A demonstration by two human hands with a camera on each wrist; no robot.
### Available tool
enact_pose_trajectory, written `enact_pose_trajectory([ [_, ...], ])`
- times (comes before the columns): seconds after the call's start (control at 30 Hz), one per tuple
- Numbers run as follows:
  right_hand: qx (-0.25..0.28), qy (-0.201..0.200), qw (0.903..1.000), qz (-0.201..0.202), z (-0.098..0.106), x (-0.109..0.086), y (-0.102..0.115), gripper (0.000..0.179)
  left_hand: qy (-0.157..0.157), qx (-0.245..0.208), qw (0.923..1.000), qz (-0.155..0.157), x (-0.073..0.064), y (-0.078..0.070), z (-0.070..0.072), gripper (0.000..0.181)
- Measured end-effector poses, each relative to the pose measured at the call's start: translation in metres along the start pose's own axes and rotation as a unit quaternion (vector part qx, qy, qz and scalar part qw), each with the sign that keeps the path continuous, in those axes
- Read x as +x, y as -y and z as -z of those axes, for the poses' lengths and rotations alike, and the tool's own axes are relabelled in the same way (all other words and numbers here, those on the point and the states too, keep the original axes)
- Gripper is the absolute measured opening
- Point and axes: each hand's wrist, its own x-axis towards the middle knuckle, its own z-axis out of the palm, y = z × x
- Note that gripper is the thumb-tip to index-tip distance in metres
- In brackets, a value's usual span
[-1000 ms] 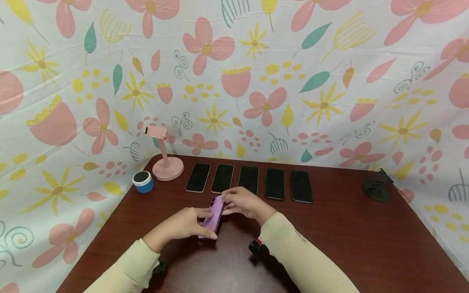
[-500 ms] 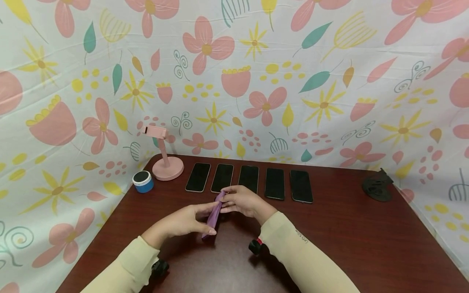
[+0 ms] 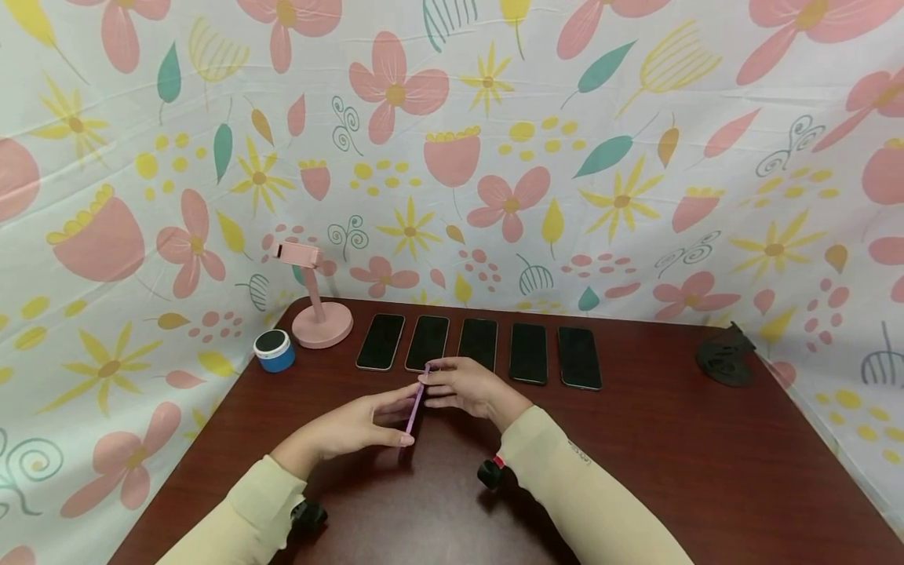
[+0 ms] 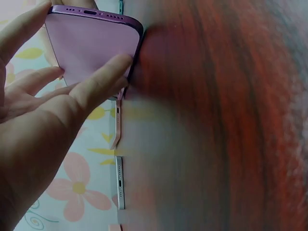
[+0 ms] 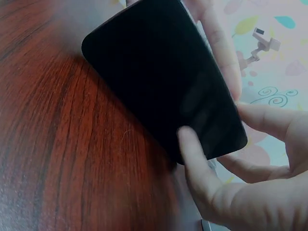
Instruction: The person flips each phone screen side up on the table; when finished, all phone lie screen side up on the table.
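A purple smartphone [image 3: 417, 406] stands tilted up on its long edge over the middle of the table, seen nearly edge-on from the head. My left hand [image 3: 356, 428] grips its nearer end; in the left wrist view the thumb and fingers lie along the edges of its plain purple back [image 4: 91, 43]. My right hand [image 3: 472, 388] holds the far end. The right wrist view shows the phone's dark screen [image 5: 154, 72], with my right thumb [image 5: 192, 149] on it near one end and other fingers at the side edge and behind.
Several dark-screened phones lie in a row behind, from a left one [image 3: 380, 342] to a right one [image 3: 579, 358]. A pink phone stand [image 3: 322, 325] and a blue-and-white round speaker [image 3: 275, 351] stand at the back left. A black stand [image 3: 726, 358] lies at the back right.
The purple phone has turned from showing its back and camera lenses to nearly edge-on in the head view. Both hands keep their hold, the left shifting slightly.
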Motion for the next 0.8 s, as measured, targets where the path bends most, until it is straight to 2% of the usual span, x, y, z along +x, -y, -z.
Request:
enact_pose_trajectory([
  [0.27,-0.058,-0.030,0.9978,-0.003,0.000,0.004,-0.005,0.076,0.012,-0.052,0.9985,-0.009,-0.003,0.000,0.004,0.088],
  [0.4,-0.079,-0.040,0.9961,-0.002,-0.001,0.004,-0.004,0.069,0.012,-0.069,0.9975,-0.008,-0.003,-0.003,0.005,0.088],
  [0.53,-0.081,-0.045,0.9957,0.003,-0.002,0.005,-0.005,0.059,0.008,-0.082,0.9966,0.005,-0.004,-0.004,0.006,0.088],
  [0.67,-0.091,-0.047,0.9946,0.013,-0.002,0.003,-0.008,0.052,0.001,-0.080,0.9966,0.016,-0.007,-0.003,0.010,0.088],
  [0.8,-0.105,-0.049,0.9932,0.015,-0.003,0.001,-0.010,0.053,-0.005,-0.053,0.9984,0.017,-0.009,-0.003,0.012,0.089],
])
